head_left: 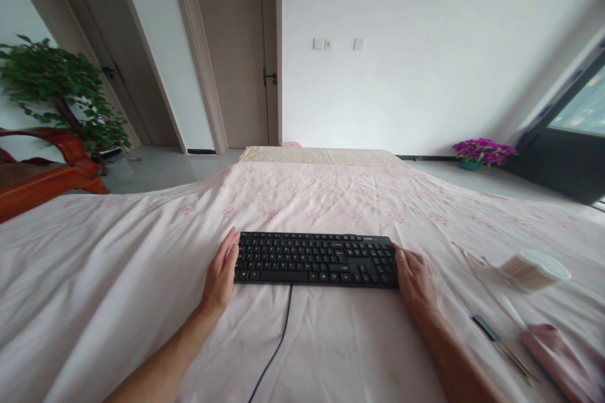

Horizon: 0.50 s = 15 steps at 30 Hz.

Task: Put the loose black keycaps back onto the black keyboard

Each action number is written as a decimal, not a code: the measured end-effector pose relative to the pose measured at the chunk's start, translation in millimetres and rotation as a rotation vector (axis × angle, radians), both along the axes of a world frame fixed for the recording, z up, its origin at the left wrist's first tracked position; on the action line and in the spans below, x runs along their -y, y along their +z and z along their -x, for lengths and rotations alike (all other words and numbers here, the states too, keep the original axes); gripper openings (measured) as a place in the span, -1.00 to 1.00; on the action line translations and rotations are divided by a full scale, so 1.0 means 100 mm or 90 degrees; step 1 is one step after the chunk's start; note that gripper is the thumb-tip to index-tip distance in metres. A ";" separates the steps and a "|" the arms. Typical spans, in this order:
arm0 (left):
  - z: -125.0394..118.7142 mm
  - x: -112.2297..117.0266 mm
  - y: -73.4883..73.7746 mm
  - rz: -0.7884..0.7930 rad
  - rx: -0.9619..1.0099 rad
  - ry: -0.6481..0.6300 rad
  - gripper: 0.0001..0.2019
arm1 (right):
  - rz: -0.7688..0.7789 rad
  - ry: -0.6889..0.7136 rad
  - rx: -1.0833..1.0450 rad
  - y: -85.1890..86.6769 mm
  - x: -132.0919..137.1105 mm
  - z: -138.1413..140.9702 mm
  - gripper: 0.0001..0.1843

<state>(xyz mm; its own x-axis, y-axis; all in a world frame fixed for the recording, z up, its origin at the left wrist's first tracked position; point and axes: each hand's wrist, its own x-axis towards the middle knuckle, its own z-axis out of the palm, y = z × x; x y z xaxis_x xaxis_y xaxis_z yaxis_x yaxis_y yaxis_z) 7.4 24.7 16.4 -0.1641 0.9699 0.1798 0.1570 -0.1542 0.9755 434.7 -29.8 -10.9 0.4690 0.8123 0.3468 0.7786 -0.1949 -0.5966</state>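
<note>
Black plastic, the keyboard (316, 258) lies flat on the pink sheet (118, 277) of a bed, near its front edge and about midway across, with its cable (276, 346) trailing back toward the person. In the head view the left hand (221, 277) rests against the keyboard's left end, fingers straight and together, palm turned inward. The right hand (416, 282) lies at the right end the same way, fingers loosely flat; neither hand curls around anything, both merely press the ends. By my reading, the step in hand is squaring up or taking hold of the keyboard from both sides. A lift would call for fingers tucked under each end and an even rise, with slack kept in the cable. Toward the bed's right edge lie a tub of cotton swabs (534, 269), thin tools (501, 343) and a pink case (558, 359), blurred. Beyond the bed stand a green plant (57, 88) and purple flowers (483, 151).
</note>
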 end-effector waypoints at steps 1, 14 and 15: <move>0.00 0.00 -0.01 -0.005 0.004 0.003 -0.46 | 0.007 -0.010 0.003 -0.02 0.00 0.00 -0.35; 0.02 -0.09 -0.14 -0.052 -0.185 -0.061 -0.46 | 0.016 0.033 0.007 0.03 -0.01 0.09 -0.34; 0.02 -0.08 -0.14 -0.056 -0.186 -0.059 -0.46 | 0.016 0.033 0.011 0.03 0.00 0.10 -0.34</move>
<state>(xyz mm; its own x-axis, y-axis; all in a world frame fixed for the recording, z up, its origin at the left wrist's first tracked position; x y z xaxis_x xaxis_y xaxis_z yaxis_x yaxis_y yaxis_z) 4.9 32.9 2.8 -0.0046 0.9571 0.2898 0.4106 -0.2624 0.8733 425.2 -29.4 -7.8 0.4199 0.8437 0.3345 0.7985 -0.1682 -0.5781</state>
